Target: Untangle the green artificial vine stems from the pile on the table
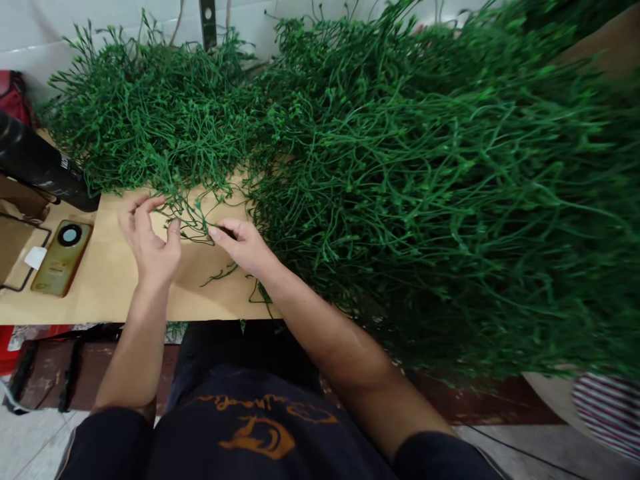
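Observation:
A thin sprig of branching green stems [196, 217], which looks like artificial greenery, extends over the tabletop between my hands. My right hand [245, 248] pinches the sprig's end between thumb and fingertips. To its left, my left hand [153, 237] is open, thumb and fingers spread around the sprig's far side; light contact there cannot be made out. Behind my hands lies a heap of similar green stems [165, 113] with small bud-like tips. A much larger pile of the greenery [430, 180] rises right beside my right forearm.
At the left are a phone [63, 260] lying camera side up, a tilted black bottle [45, 163] and a red bag [15, 97]. Loose sprigs [220, 273] lie near the front edge of the wooden table [120, 293]. Another person's arm [605, 43] shows at upper right.

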Available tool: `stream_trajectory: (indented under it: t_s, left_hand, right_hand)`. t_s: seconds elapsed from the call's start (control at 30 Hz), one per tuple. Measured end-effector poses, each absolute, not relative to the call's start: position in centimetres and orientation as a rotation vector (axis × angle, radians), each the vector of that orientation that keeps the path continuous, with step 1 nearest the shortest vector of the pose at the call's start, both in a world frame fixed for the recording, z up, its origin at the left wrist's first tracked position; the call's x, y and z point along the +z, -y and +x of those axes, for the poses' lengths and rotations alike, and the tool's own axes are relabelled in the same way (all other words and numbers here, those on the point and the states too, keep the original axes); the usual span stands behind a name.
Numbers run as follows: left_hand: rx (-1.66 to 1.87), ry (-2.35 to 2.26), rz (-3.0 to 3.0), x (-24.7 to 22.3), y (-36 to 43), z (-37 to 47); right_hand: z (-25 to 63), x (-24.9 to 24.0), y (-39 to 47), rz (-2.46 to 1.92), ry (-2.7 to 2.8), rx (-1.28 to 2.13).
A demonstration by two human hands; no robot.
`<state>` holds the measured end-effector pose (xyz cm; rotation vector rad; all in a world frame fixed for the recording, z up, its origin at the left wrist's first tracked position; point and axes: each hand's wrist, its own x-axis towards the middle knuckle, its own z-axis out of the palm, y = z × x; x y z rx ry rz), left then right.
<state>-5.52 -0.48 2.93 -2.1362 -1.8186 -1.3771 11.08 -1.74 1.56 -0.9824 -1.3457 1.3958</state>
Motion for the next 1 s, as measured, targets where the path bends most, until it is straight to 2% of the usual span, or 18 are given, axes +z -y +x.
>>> stream_trajectory:
  t_s: [0.07, 0.23, 0.4, 0.57, 0.63, 0.8, 1.0]
  left_hand:
    - [-1.363, 1.723, -2.161, 2.9, 1.8, -4.6]
    - [-1.221, 1.642, -2.642, 2.4, 3.2, -3.6]
    - [-1.439, 1.753, -2.673, 2.6, 2.5, -4.3]
    - [-1.711, 1.796, -2.291, 4.0, 2.8, -5.4]
    - [-1.615, 1.731, -2.333, 4.6, 3.1, -5.4]
    - [-1.047, 1.631, -2.837, 4.0, 3.2, -4.0]
    - [-1.313, 1.684, -2.561, 2.4, 2.9, -3.1]
  right_hand:
    - [11.2, 1.3, 1.6, -0.975, 1.293, 1.380]
    - [11.2, 1.1, 1.6, -0.967, 1.189, 1.360]
    - [11.3, 1.4, 2.0, -0.983, 1.119, 1.408]
    - [11.4, 1.8, 2.2, -1.029, 1.105, 1.387]
    - [11.3, 1.9, 2.3, -1.046, 1.091, 1.387]
    - [11.2, 2.0, 2.3, -0.992, 0.984, 1.465]
    - [11.4, 2.2, 2.4, -0.820, 0.736, 1.729]
